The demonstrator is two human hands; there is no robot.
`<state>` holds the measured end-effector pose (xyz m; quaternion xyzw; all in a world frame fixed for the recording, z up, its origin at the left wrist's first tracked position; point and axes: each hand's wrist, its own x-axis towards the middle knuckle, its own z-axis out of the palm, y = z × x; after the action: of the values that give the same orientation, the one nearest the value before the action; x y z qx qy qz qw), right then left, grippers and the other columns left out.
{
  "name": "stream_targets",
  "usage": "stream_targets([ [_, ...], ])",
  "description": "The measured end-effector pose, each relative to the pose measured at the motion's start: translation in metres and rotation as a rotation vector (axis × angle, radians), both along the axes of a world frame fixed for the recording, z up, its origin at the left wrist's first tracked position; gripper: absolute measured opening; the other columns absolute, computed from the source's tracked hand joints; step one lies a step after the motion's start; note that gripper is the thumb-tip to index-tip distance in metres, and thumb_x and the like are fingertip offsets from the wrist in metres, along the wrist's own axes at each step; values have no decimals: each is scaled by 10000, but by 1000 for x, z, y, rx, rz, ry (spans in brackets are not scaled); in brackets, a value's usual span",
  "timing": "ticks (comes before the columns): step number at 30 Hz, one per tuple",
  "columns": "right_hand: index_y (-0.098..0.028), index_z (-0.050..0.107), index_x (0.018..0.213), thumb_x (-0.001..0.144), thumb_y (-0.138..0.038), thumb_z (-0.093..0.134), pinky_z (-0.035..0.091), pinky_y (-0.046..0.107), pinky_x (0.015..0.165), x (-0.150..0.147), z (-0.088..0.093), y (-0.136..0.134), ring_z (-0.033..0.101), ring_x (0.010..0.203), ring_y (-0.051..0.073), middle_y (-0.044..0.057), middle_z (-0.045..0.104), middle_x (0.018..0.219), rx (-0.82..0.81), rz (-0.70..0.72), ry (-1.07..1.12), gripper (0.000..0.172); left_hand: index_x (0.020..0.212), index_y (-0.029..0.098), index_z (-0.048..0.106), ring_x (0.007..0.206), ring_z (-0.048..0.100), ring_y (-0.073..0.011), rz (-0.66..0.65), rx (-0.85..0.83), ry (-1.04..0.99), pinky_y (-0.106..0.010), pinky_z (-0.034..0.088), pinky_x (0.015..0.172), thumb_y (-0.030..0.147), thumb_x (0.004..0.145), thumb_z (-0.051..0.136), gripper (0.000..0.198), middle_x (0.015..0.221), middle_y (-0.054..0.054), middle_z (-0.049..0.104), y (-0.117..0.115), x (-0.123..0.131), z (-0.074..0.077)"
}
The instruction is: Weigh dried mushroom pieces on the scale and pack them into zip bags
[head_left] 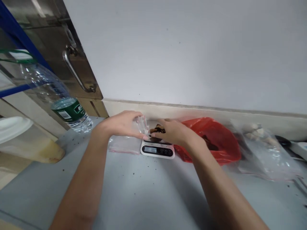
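Observation:
A small digital scale (pixel 157 151) stands on the grey table, its display reading what looks like 10.0. Dark brown dried pieces (pixel 157 129) are on top of it, partly covered by my fingers. My right hand (pixel 175 130) is closed around these pieces from the right. From the other side, my left hand (pixel 123 124) grips a small clear zip bag (pixel 143 124) and holds it up against the scale's left edge. Flat clear zip bags (pixel 124 145) with red seal lines lie left of the scale. An opened red plastic bag (pixel 224 142) with dark pieces inside sits beyond my right wrist.
A water bottle (pixel 68 110) with a green label stands tilted in view at left, near a lidded translucent container (pixel 31 143). At right lies a clear bag of pale pieces (pixel 260 137). The white wall (pixel 187 57) rises behind the table. Dark crumbs dot the tabletop.

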<state>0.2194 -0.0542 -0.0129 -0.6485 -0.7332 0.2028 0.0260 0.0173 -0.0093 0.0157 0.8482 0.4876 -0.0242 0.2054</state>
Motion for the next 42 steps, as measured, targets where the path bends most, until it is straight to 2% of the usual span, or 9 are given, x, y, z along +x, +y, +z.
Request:
stream_targets([
  [3,-195,655,1328,916,-435,663,487,357,748,-5,-6,0,695,1127,357,165,753,1250,-4,-31,7,477,1365,214,608,1262,615,-345,-5,-36,42,-340,472,999,692,669,729,853,1404,-119,664,0,-1,-2],
  [9,-197,764,1027,814,-305,734,482,339,663,-8,-7,2,737,1001,341,171,793,1111,37,-92,31,241,1387,217,586,1277,606,-360,14,-77,112,-381,471,1019,711,649,714,897,1430,-136,650,3,-3,-6],
  [15,-236,771,979,694,-114,722,492,293,632,-2,-14,6,749,891,269,108,814,1006,60,-105,118,313,1354,222,615,1250,623,-366,15,-89,94,-378,483,984,689,637,710,861,1397,-130,672,3,0,-7],
  [19,-208,753,864,689,-10,661,486,245,586,4,-15,11,726,764,196,62,807,869,36,-98,204,280,1364,229,610,1256,619,-367,5,-105,102,-394,481,992,691,647,711,859,1405,-133,668,4,2,-8],
  [24,-198,726,775,727,-24,673,518,253,665,16,-16,17,724,798,195,67,800,870,101,-114,253,189,1415,241,571,1320,584,-374,-2,-120,121,-388,480,1002,703,666,714,892,1487,-136,612,3,4,-8],
  [30,-198,722,829,757,-98,694,539,301,782,25,-13,18,721,827,192,30,787,862,251,-64,491,126,1314,263,639,1271,623,-357,-20,-92,69,-345,499,926,676,695,731,749,1405,-97,675,1,6,-7],
  [36,-186,736,882,753,-120,713,564,298,715,8,2,6,716,772,180,32,778,849,259,68,851,147,1304,264,641,1184,666,-316,-67,-49,-183,-327,503,871,714,751,730,718,1343,-77,707,0,6,-8],
  [39,-179,745,1045,761,-171,760,580,310,716,4,5,2,725,816,194,52,789,918,246,109,913,284,1360,281,612,1209,657,-315,-77,-55,-249,-333,503,893,705,761,746,746,1375,-77,691,-1,4,-8],
  [42,-190,712,1144,777,-251,788,597,337,744,7,5,2,737,876,209,82,798,1054,256,90,988,379,1356,273,614,1193,665,-316,-18,-68,-232,-351,510,894,692,734,773,766,1347,-79,707,-2,2,-6],
])
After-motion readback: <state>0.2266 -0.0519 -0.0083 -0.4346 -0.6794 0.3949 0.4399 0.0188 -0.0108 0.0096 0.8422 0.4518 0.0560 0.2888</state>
